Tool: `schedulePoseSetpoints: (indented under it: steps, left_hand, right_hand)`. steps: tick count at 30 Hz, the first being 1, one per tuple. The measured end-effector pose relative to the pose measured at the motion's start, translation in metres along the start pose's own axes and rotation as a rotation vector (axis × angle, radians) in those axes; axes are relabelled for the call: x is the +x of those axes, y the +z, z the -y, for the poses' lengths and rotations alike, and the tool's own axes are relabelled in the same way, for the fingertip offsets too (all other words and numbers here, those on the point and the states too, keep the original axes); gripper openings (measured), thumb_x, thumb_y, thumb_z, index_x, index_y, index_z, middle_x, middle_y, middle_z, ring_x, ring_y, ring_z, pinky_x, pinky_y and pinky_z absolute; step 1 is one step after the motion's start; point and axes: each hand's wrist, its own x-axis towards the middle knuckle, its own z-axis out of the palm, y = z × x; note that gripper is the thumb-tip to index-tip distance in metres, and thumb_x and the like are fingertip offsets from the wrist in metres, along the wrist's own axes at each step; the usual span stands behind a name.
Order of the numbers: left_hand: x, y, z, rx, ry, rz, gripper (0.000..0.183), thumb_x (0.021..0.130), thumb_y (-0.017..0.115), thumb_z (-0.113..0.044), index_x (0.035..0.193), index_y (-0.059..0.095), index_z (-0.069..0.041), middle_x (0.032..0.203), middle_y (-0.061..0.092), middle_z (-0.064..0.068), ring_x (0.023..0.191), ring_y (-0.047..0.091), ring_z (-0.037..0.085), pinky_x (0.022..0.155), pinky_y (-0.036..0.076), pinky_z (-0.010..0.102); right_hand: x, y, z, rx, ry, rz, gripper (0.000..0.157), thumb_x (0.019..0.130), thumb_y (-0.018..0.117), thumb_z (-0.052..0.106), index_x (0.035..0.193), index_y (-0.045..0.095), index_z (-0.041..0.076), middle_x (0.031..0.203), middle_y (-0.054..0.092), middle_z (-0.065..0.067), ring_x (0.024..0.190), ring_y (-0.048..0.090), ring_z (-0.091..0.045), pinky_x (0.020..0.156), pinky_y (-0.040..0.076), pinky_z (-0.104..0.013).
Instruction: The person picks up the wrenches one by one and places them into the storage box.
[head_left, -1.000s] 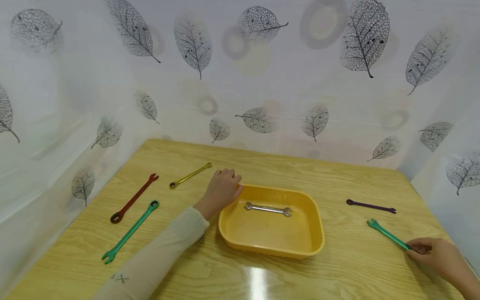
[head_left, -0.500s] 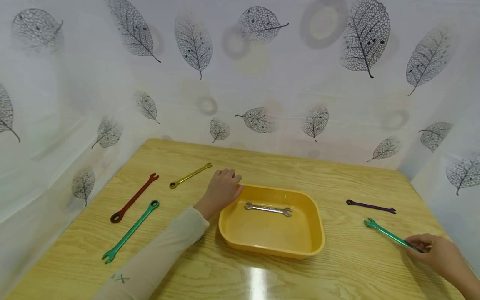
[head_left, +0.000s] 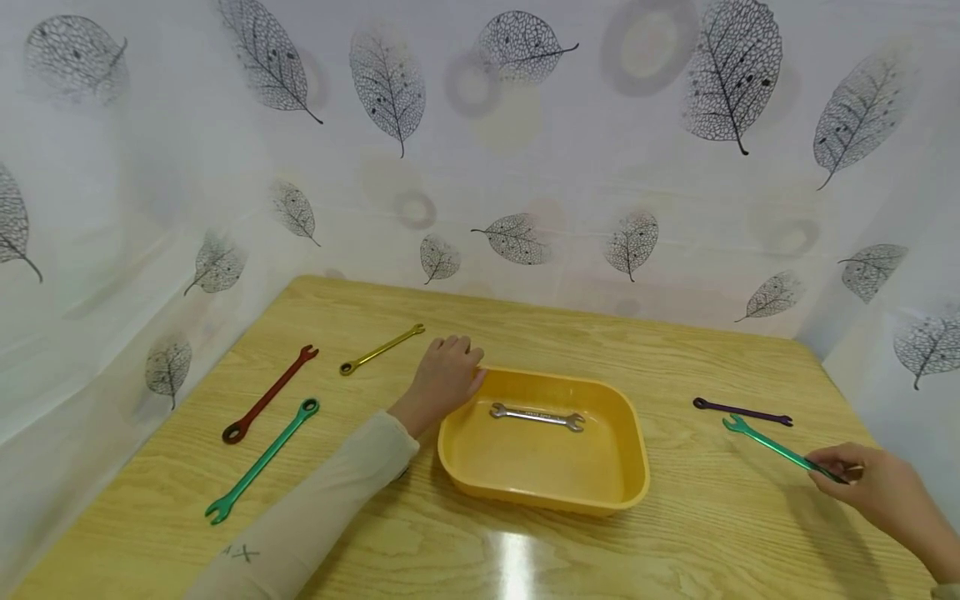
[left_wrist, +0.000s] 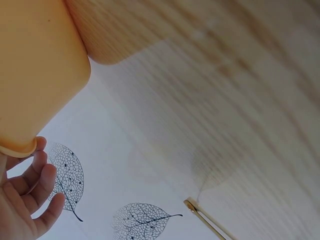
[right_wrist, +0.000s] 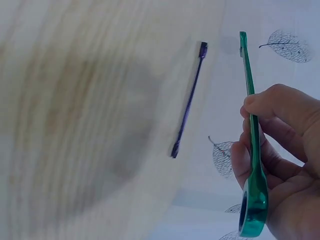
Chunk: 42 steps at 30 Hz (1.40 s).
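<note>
At the far left corner of a yellow plastic tray (head_left: pixel 637 492), my left hand (head_left: pixel 444 377) grips the rim; the left wrist view shows the fingers (left_wrist: pixel 42 185) bent beside that rim. A silver open-ended wrench (head_left: pixel 537 417) lies inside the tray. My right hand (head_left: pixel 873 483) pinches a green combination wrench (head_left: pixel 772 445) near its ring end, the open end pointing left and away. In the right wrist view the thumb presses along the shaft and the ring end hangs by the palm. A purple wrench (head_left: pixel 742 412) lies on the table just beyond it.
On the left of the wood-grain table (head_left: pixel 390 558) lie a red wrench (head_left: pixel 272 393), another green wrench (head_left: pixel 262 461) and a gold wrench (head_left: pixel 382 349). A white leaf-print curtain (head_left: pixel 555 183) encloses the back and sides. My left forearm crosses the table's front left.
My right hand has raised the green wrench off the table and drawn it slightly left and away, its shadow now separate below. The left hand and tray have stayed put.
</note>
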Motion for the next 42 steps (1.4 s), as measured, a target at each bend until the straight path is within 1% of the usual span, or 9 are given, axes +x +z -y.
schedulePoseSetpoints:
  steps: [7,14,19,24,31,37,42]
  left_hand:
    - [0.001,0.001,0.000,-0.008,-0.002,0.011,0.019,0.085,0.065,-0.032,0.088,0.066,-0.013,0.080,0.062,0.003,0.077,0.060,0.019,0.073,0.049,0.035]
    - [0.001,0.001,0.000,-0.008,0.001,0.019,0.019,0.085,0.065,-0.032,0.089,0.067,-0.013,0.081,0.062,0.004,0.077,0.060,0.019,0.073,0.049,0.034]
    - [0.001,0.002,0.001,-0.018,-0.002,0.022,0.019,0.086,0.065,-0.032,0.090,0.067,-0.013,0.081,0.061,0.004,0.077,0.059,0.019,0.073,0.049,0.035]
    - [0.001,0.002,0.001,-0.031,-0.008,0.035,0.019,0.086,0.065,-0.032,0.090,0.066,-0.013,0.081,0.060,0.003,0.077,0.059,0.020,0.074,0.049,0.036]
    - [0.000,0.000,0.000,-0.039,-0.008,0.037,0.018,0.086,0.065,-0.031,0.089,0.066,-0.013,0.080,0.060,0.003,0.077,0.059,0.019,0.075,0.049,0.036]
    - [0.000,0.000,0.000,-0.038,-0.006,0.049,0.018,0.087,0.064,-0.030,0.090,0.066,-0.013,0.081,0.059,0.003,0.078,0.059,0.020,0.076,0.049,0.036]
    - [0.000,-0.001,0.000,-0.033,-0.009,0.040,0.018,0.086,0.065,-0.031,0.089,0.065,-0.013,0.080,0.059,0.003,0.077,0.058,0.019,0.076,0.049,0.036]
  right_hand:
    - [0.011,-0.009,0.017,0.011,-0.045,-0.016,0.015,0.070,0.075,0.000,0.083,0.070,0.002,0.065,0.050,0.010,0.059,0.039,0.014,0.051,0.043,-0.017]
    - [0.024,-0.019,0.036,0.041,-0.096,-0.033,0.017,0.068,0.076,-0.004,0.083,0.070,0.000,0.067,0.051,0.006,0.059,0.040,0.013,0.051,0.044,-0.017]
    - [0.034,-0.026,0.050,0.031,-0.129,-0.028,0.017,0.069,0.075,-0.004,0.084,0.070,0.000,0.067,0.052,0.005,0.058,0.041,0.012,0.051,0.044,-0.017]
    - [0.045,-0.033,0.064,0.024,-0.181,-0.022,0.017,0.070,0.076,-0.001,0.086,0.070,0.002,0.067,0.051,0.008,0.060,0.042,0.012,0.052,0.045,-0.018]
    - [0.059,-0.039,0.086,0.041,-0.271,-0.023,0.020,0.069,0.077,-0.001,0.087,0.071,0.005,0.068,0.052,0.014,0.064,0.044,0.013,0.055,0.047,-0.018]
    - [0.066,-0.040,0.107,0.044,-0.348,-0.054,0.020,0.067,0.078,-0.001,0.084,0.072,0.008,0.067,0.053,0.015,0.062,0.044,0.011,0.053,0.045,-0.019]
    - [0.072,-0.036,0.125,0.052,-0.398,-0.043,0.019,0.068,0.078,0.000,0.081,0.071,0.011,0.067,0.054,0.014,0.060,0.043,0.010,0.052,0.043,-0.019]
